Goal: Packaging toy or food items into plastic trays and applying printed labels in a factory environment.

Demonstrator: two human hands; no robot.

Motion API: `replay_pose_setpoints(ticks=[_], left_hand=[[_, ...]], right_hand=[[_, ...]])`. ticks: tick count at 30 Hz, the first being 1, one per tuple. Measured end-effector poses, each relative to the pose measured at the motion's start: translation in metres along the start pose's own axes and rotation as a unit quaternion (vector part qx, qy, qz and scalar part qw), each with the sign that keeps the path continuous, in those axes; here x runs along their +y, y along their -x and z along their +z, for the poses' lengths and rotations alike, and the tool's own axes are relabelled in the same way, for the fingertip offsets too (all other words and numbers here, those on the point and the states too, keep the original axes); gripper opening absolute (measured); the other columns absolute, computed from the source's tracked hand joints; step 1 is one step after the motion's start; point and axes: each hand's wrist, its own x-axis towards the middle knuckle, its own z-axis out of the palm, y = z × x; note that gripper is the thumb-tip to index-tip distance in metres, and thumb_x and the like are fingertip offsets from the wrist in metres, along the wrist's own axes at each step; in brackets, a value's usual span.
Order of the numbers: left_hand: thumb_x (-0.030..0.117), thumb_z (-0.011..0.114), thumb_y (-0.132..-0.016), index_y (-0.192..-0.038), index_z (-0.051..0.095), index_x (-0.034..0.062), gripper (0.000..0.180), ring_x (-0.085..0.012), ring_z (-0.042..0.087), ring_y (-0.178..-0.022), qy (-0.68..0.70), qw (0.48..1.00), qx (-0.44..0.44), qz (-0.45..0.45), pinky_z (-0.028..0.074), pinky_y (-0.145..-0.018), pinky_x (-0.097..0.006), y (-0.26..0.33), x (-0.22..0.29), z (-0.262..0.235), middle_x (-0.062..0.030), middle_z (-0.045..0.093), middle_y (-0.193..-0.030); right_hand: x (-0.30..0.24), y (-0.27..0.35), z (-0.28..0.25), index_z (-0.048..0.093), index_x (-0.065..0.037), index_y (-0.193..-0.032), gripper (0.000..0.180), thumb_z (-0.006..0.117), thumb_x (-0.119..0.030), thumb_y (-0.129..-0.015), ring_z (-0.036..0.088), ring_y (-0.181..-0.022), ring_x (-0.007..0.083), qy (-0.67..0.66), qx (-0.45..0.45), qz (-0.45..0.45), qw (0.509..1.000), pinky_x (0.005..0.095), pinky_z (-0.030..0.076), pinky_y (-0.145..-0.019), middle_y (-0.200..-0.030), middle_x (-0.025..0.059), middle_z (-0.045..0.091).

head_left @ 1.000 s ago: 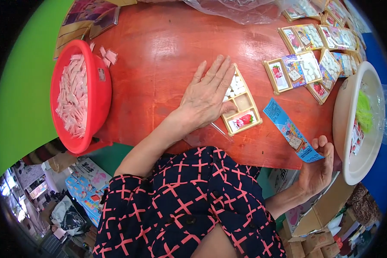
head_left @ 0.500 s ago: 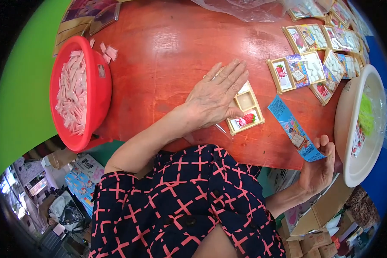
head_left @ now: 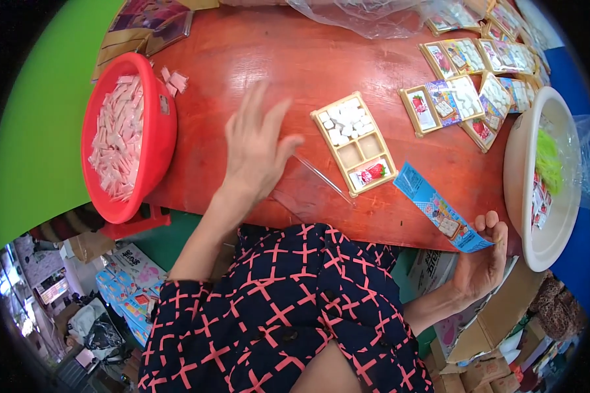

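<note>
My left hand (head_left: 257, 145) hovers open and blurred over the red-brown table (head_left: 255, 59), between the red basin (head_left: 152, 141) and a gold compartment tray (head_left: 354, 142). That tray holds white pieces in its upper cells and a small strawberry packet in the bottom cell; a clear plastic lid (head_left: 308, 187) lies beside it. My right hand (head_left: 482, 262) is at the table's near edge, shut on the end of a blue printed card (head_left: 439, 208) that lies across the edge.
The red basin holds several pink-and-white sachets (head_left: 115, 141). Several filled gold trays (head_left: 469, 78) lie at the back right. A white basin (head_left: 528, 190) with green and small packets stands on the right. A clear plastic bag (head_left: 367, 13) lies at the far edge.
My left hand has lifted off the gold tray and swung left toward the red basin, uncovering the tray. The right hand and blue card have stayed in place.
</note>
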Motion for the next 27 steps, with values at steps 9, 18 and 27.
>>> replay_pose_setpoints(ticks=[9,18,27], left_hand=[[0.02,0.07,-0.068,-0.122,0.038,0.0014,0.065,-0.0371,0.03,-0.124,0.087,0.99,-0.083,-0.07,0.03,-0.093,-0.046,0.072,0.037,0.001,-0.0229,0.033,-0.132],[-0.002,0.049,-0.084,-0.111,0.044,0.0016,0.028,-0.0073,0.046,-0.076,0.544,0.808,-0.054,-0.22,0.04,-0.068,-0.02,0.047,0.038,-0.002,-0.0004,0.046,-0.085],[0.007,0.06,-0.075,-0.107,0.046,0.0002,0.036,-0.0246,0.053,-0.079,0.362,0.91,-0.025,-0.2,0.043,-0.071,-0.036,-0.043,0.025,0.034,-0.0135,0.052,-0.083]], right_hand=[[0.003,-0.01,0.006,0.044,-0.004,-0.085,0.015,0.055,-0.012,-0.081,0.042,-0.091,0.0204,0.006,-0.036,0.012,0.999,0.0323,0.038,-0.08,-0.096,0.0107,0.042],[0.008,-0.014,0.001,0.039,-0.006,-0.081,0.017,0.054,-0.011,-0.08,0.041,-0.09,0.0199,0.006,-0.033,0.014,0.999,0.0314,0.036,-0.08,-0.095,0.0106,0.041],[0.004,-0.008,-0.001,0.041,-0.005,-0.082,0.016,0.055,-0.011,-0.08,0.041,-0.09,0.0202,-0.004,-0.025,0.007,1.0,0.0314,0.036,-0.08,-0.095,0.0106,0.041]])
